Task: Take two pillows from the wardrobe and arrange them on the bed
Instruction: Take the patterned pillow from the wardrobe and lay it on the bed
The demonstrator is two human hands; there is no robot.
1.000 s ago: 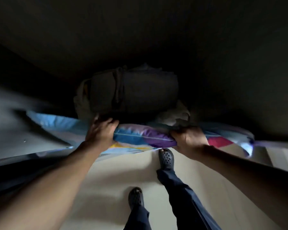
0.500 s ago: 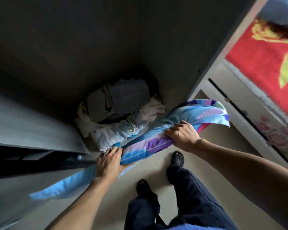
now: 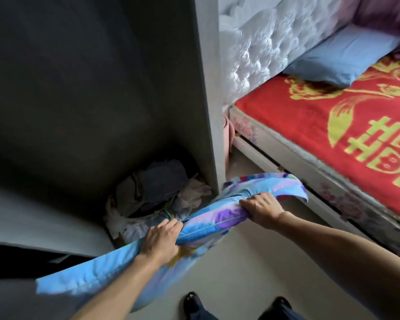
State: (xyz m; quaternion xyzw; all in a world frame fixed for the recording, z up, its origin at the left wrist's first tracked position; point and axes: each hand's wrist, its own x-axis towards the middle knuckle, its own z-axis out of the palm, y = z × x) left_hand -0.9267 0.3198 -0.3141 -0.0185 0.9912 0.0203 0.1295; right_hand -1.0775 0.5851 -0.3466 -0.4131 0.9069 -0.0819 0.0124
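1. Blue-and-purple patterned soft fabric pillow hangs clear of the dark grey wardrobe, over the floor at six o'clock.
2. Left hand and right hand each clench its bunched edge.
3. Plain light-blue pillow already lies on the red-and-gold blanketed bed at two o'clock.
4. Judged remaining: carrying and placing this pillow there.
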